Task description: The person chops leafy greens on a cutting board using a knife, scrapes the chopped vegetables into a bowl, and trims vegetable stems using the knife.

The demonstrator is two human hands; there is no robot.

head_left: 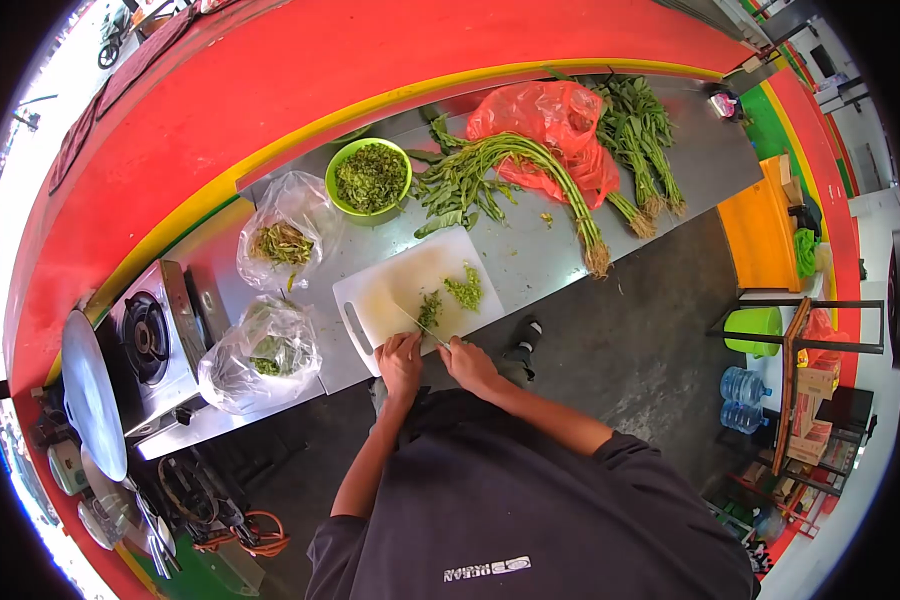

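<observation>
Far left there's a gas stove (145, 337); next to it a clear bag (222, 368) with a few greens inside, and just above that another see-through bag (310, 200) holding yellowish-green scraps; then a lime bowl (331, 183) heaped with chopped leaves; left hand (400, 362) has its fingers bunched at the cutting board (378, 303), can't tell if they're pinching anything; right hand (468, 366) is wrapped round the knife (422, 328); two little piles of chopped greens (463, 288) sit on the board; leafy stalks (560, 185) lie partly over a red bag (540, 108), contents unclear
</observation>
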